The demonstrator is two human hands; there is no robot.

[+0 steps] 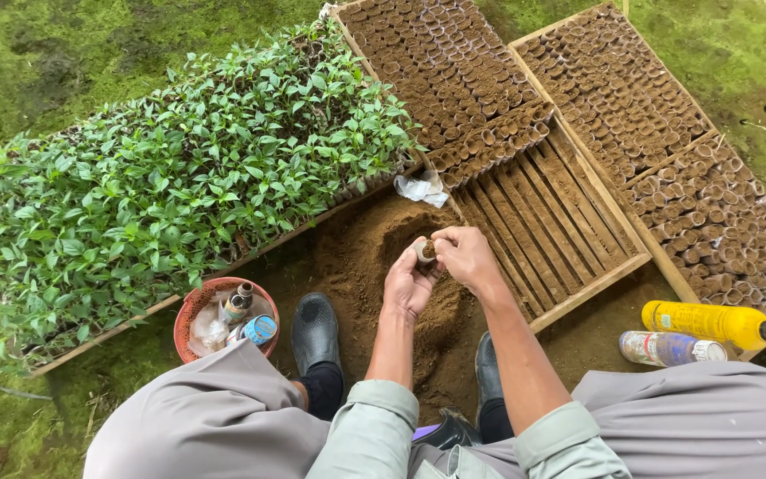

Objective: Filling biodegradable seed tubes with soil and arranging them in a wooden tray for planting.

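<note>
The left hand point(410, 282) cups a small soil-filled seedling pot point(425, 251) above the soil heap point(374, 244), fingers clamped round it — the right hand point(465, 255) pinches fingertips together at its rim, beside the half-filled wooden tray point(591, 286).

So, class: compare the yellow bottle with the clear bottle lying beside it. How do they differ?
The yellow bottle is opaque, while the clear bottle is see-through under a pale label. The yellow bottle has a dark cap; the clear bottle has a white one. The yellow bottle looks longer than the clear one. Both lie on their sides on the soil, caps pointing right.
</note>
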